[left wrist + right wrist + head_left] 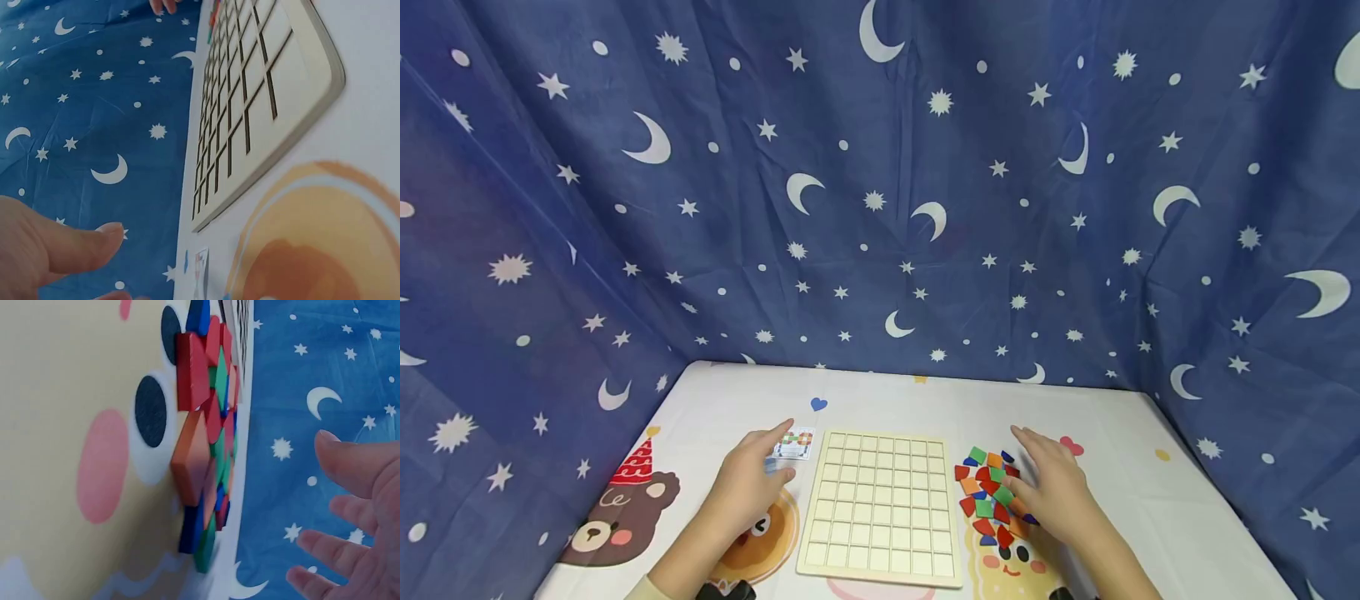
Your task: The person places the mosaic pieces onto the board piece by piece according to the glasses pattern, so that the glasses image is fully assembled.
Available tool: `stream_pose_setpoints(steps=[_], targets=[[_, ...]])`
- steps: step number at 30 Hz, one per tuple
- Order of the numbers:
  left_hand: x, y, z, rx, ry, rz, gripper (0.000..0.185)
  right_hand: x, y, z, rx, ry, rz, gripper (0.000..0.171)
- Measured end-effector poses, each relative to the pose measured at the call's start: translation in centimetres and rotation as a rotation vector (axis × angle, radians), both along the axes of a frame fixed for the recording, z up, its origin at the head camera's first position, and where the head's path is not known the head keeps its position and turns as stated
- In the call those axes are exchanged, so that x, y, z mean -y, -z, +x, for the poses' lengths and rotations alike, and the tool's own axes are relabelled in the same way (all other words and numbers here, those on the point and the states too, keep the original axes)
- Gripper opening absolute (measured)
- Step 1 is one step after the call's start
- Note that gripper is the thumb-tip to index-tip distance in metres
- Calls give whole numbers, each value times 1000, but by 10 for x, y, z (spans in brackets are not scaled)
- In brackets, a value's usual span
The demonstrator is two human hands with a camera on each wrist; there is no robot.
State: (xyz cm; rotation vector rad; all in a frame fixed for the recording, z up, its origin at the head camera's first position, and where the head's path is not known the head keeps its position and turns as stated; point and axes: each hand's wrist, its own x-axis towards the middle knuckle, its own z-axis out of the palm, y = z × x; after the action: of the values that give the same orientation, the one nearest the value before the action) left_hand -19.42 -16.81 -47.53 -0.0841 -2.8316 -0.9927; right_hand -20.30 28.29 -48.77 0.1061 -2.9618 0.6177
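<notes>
Fingers are spread loosely on the left hand, held near a small pattern card, and on the right hand, held near scattered tiles in 4 colours. Between the 2 hands, a pale grid board is laid on a white printed tablecloth.

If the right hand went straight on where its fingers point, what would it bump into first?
Probably the starry blue curtain. Ahead of the right hand, the way over the white tablecloth looks free; the colored pieces lie mostly to its left. Its height is hard to judge.
</notes>
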Motion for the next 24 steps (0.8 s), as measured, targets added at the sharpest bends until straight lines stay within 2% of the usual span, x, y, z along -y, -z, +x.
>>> stream_pose_setpoints(steps=[7, 11, 20, 24], targets=[[-1, 1, -1, 158, -5, 271, 72, -6, 5, -12, 15, 2, -95, 74], [-2, 4, -1, 203, 7, 377, 71, -8, 8, -18, 30, 3, -125, 67], [-9, 13, 1, 272, 26, 471, 69, -11, 20, -34, 67, 11, -178, 58], [-11, 17, 3, 297, 62, 469, 70, -9, 23, -41, 101, 21, -194, 53]])
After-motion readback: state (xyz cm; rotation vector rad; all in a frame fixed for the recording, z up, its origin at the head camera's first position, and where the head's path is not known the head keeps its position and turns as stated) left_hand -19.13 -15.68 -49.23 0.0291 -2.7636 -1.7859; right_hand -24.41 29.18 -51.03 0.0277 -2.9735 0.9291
